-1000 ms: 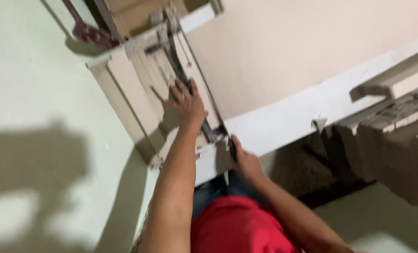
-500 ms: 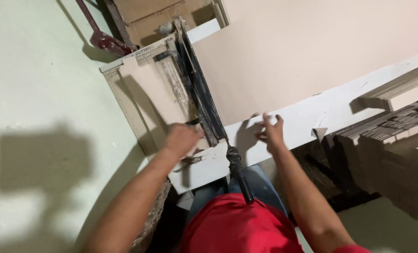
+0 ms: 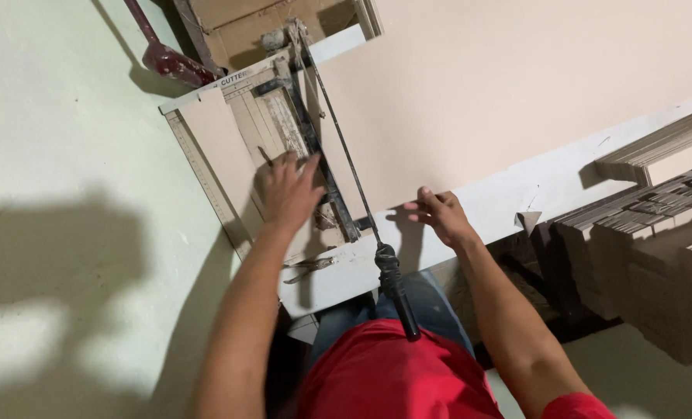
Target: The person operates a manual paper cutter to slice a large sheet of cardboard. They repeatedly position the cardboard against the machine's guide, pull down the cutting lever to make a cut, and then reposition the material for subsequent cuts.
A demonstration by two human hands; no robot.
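Pale green floor [image 3: 59, 155], far left: bare, crossed by a blocky dark shadow. A dark red tool [image 3: 164, 54] with a long handle lies at the top, just beside the cutter's far corner.

Guillotine paper cutter [image 3: 206, 147]: beige base with a ruled scale along its left edge, standing on the white bench [image 3: 509, 206]. Its black blade arm [image 3: 338, 147] is raised, running from the hinge at the top down to a black handle [image 3: 396, 291] that overhangs the bench edge above the person's red shirt.

Left hand [image 3: 288, 190]: open, fingers spread, palm pressed flat on the beige card strip [image 3: 222, 140] lying on the cutter base, fingertips just beside the black clamp bar. It holds nothing. The forearm reaches straight up from the lower middle of the view, wrist level.

Small metal piece [image 3: 307, 268]: lies on the near corner of the bench, below the left hand and apart from it.

Right hand [image 3: 439, 213]: loosely open, fingers curled and pointing left, resting on the near edge of the large beige card sheet [image 3: 501, 85] where it meets the bench. No grip is closed round anything. The forearm angles in from the lower right.

Large sheet: spread over the bench to the right of the blade, its left edge along the cutting line.

Stacks of cut card [image 3: 656, 202], far right: piled on edge and flat, beside and below the bench end.
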